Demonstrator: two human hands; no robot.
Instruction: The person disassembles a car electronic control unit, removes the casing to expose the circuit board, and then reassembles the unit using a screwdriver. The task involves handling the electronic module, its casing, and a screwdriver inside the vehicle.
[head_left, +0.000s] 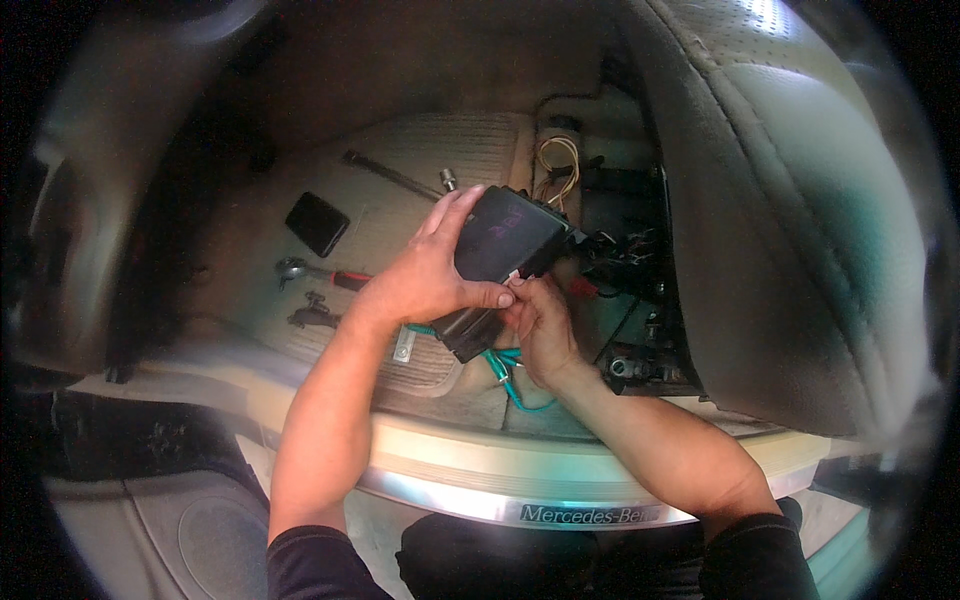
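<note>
A flat black plastic box (505, 238), like a vehicle electronics module, is held tilted over the car's footwell carpet. My left hand (428, 262) grips it from the left, fingers along its far edge and thumb across its near part. At the box's near right side, my right hand (547, 330) is closed, thumb and fingers pinched together. A small whitish piece (514, 275) shows just by those fingertips; what they hold is mostly hidden. Below the box, a teal wire (503, 372) with a clip-like end hangs or lies near the carpet.
On the carpet lie a ratchet (318, 273) with a red-marked handle, an extension bar (392, 173), a socket (448, 179), a flat black rectangle (317, 224) and a small dark part (313, 313). Beige wires (567, 170) loop beside the seat (800, 250). The door sill (440, 490) runs in front.
</note>
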